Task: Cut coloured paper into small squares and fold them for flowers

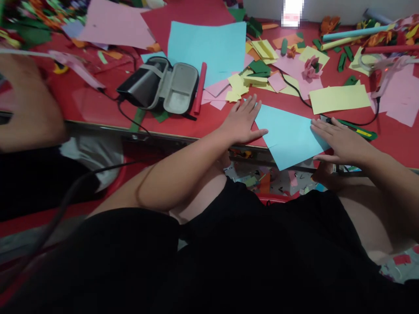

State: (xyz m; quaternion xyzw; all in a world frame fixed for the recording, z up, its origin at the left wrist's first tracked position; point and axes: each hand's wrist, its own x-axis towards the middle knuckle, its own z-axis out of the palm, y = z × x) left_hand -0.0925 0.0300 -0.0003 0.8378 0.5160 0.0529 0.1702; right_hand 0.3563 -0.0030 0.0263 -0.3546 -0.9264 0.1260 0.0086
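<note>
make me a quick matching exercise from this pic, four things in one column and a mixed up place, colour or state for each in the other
Column 1
1. left hand
2. cutter
3. case
4. right hand

Column 2
A. open, grey inside
B. at the right edge of the near blue sheet
C. at the left edge of the near blue sheet
D. green with yellow

Right pairs: 1-C, 2-D, 3-A, 4-B
</note>
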